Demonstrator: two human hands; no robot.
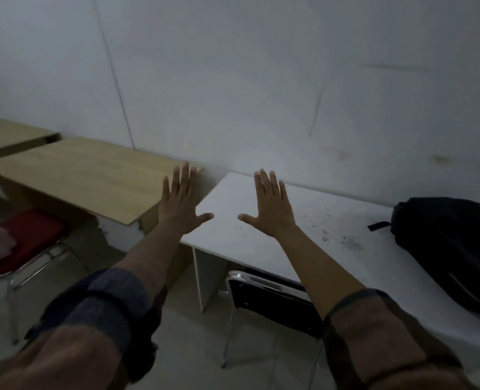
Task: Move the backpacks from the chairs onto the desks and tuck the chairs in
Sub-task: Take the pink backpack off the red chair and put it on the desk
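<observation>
Black backpack [455, 249] cut off at right, perhaps zipped; both hands [180, 204] [269, 207] spread flat, empty.

— We see a matt white desk [303, 220] under our empty hands, its smooth top smudged grey; the dark backpack [452, 249] looks like dull cloth.

— Yes, and the black chair [272, 299] has a shiny metal frame. The other desk [78, 175] shows matt wood grain.

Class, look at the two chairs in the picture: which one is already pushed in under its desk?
The black chair, tucked under the white desk that holds the dark backpack. The red chair stands out from the wooden desk, something pink on its seat.
</observation>
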